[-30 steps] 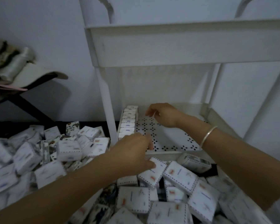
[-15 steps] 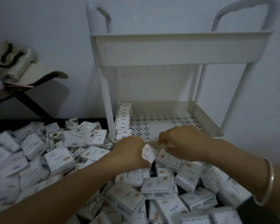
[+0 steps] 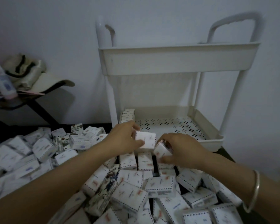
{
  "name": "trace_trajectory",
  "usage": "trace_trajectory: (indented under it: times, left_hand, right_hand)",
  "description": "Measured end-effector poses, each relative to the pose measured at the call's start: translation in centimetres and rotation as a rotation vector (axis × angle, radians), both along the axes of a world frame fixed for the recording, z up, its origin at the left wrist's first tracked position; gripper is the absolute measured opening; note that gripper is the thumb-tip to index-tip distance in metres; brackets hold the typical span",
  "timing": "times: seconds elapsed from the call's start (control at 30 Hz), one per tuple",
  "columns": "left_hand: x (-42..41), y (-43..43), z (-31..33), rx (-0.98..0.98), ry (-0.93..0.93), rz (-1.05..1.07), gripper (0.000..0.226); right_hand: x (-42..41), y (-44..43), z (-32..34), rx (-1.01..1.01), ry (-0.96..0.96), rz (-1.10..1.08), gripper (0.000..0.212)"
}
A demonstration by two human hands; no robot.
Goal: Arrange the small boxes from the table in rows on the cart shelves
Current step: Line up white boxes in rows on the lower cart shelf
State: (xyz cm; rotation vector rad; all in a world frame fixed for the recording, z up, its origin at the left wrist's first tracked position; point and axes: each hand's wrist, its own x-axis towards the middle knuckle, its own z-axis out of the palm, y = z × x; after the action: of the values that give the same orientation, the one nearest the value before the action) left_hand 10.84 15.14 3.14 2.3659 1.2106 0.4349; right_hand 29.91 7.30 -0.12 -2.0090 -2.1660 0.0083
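Shelf row [image 3: 128,116] partly behind L hand [image 3: 124,139] w/ box [image 3: 145,139]; print blurred.

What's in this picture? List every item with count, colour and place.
loose boxes: dozens, white with dashed edges, piled on the dark table.
shelved boxes: one row, white, along the lower shelf's left wall.
cart: one, off-white, behind the pile, against the wall.
lower shelf: one, off-white, perforated.
side table: one, black, far left.
cap: one, beige, on the side table.
bag: one, cream with black straps, beside the cap.
bangle: one, silver, right wrist.
left grip: bare hand, holds an upright box before the cart.
right grip: bare hand, holds a tilted box beside it.
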Motion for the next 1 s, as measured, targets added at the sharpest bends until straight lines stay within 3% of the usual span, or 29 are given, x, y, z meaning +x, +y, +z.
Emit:
trace_trajectory:
  times: [0.13, 0.3, 0.43, 0.53, 0.63, 0.73, 0.87, 1.0]
  left_hand:
    - [0.5, 1.6, 2.4, 0.099, 0.008, -0.006, 0.046]
    - [2.6, 4.7, 5.7, 0.378, 0.114, 0.006, 0.05]
    - [4.9, 6.8, 6.5, 0.459, 0.222, 0.017, 0.039]
    - [6.8, 8.9, 5.9, 0.417, 0.29, 0.072, 0.036]
    - [8.1, 11.1, 5.9, 0.377, 0.328, 0.124, 0.041]
    - [8.9, 13.6, 6.3, 0.485, 0.406, -0.022, 0.027]
    - [9.8, 17.1, 6.1, 0.416, 0.432, -0.127, 0.027]
    - [10.1, 19.8, 5.0, 0.418, 0.464, -0.101, 0.028]
  right_hand:
    - [0.6, 0.5, 0.9, 0.114, 0.164, -0.077, 0.042]
    - [1.7, 2.6, 1.1, 0.052, 0.61, -0.177, 0.037]
    - [1.7, 5.9, 0.9, 0.064, 0.905, -0.202, 0.032]
    - [1.3, 9.2, 0.5, 0.084, 0.935, -0.224, 0.042]
    - [1.1, 12.6, 0.3, -0.025, 0.959, -0.234, 0.036]
    - [0.9, 15.9, 0.0, -0.099, 0.979, -0.285, 0.028]
    - [0.6, 19.7, -0.3, -0.121, 0.955, -0.245, 0.018]
    - [0.6, 21.9, -0.7, -0.236, 0.953, -0.131, 0.034]
